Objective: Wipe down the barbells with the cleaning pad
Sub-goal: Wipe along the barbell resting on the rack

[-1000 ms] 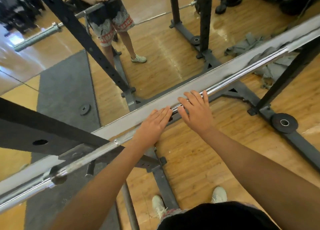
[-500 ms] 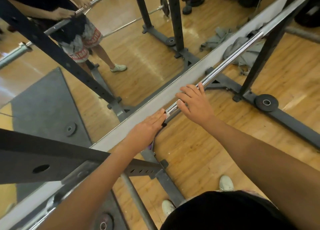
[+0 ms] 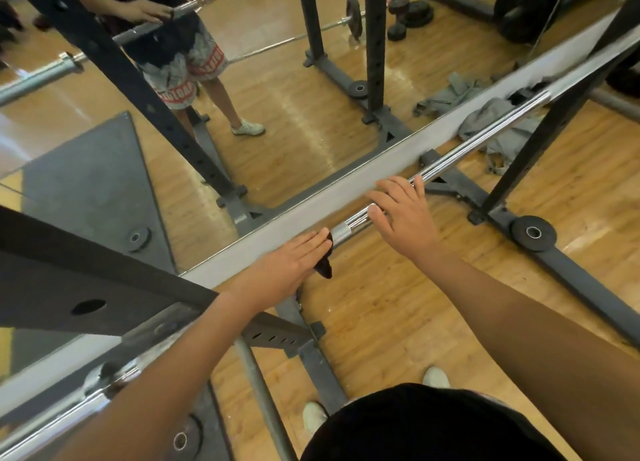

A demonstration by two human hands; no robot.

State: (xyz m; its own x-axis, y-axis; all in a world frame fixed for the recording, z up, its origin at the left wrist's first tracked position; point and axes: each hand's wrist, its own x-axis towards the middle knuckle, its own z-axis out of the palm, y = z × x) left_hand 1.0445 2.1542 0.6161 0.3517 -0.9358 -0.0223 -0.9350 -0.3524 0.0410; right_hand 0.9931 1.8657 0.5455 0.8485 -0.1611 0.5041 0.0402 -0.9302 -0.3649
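a wall mirror [image 3: 277,114] fills the far left. in front of it stands the dark rack [image 3: 554,128], which carries the barbell [image 3: 450,155] slanting from near left to far right. the right hand [image 3: 405,214] rests on the chrome shaft with fingers loosely spread over the top. just left of it, the left hand [image 3: 291,256] lies flat, fingers straight and pressed together. it holds the dark cleaning pad [image 3: 323,268] against the bar, with a corner hanging below. the likely trouble: a flat palm grips the pad weakly, so it could slip off and drop. the underside of the bar may also go unwiped, and the bar might roll under uneven pressure.
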